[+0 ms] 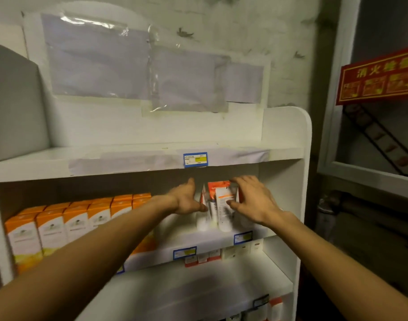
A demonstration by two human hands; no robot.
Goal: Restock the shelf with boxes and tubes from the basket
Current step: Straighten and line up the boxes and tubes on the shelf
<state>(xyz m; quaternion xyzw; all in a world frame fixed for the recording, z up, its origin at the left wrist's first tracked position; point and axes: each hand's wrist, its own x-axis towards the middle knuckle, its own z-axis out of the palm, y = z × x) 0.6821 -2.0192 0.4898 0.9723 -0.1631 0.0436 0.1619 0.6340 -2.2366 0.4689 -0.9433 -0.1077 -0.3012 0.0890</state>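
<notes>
White-and-orange plastic tubes (223,207) stand upright at the right of the white middle shelf (221,238), between our hands: left hand (186,200) open and touching, right hand (251,202) open, closer.

Place: a shop, likely a pharmacy
Shelving: white display shelf (284,156) with blue price labels (195,160) on its edges
Stock: rows of identical orange-and-white boxes (75,223), left of centre

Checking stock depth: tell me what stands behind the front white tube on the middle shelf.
Behind the front white tube stands an orange-topped pack, with more white tubes to its left. The right hand and left hand flank them, covering whatever lies deeper; the shelf back is dark.
</notes>
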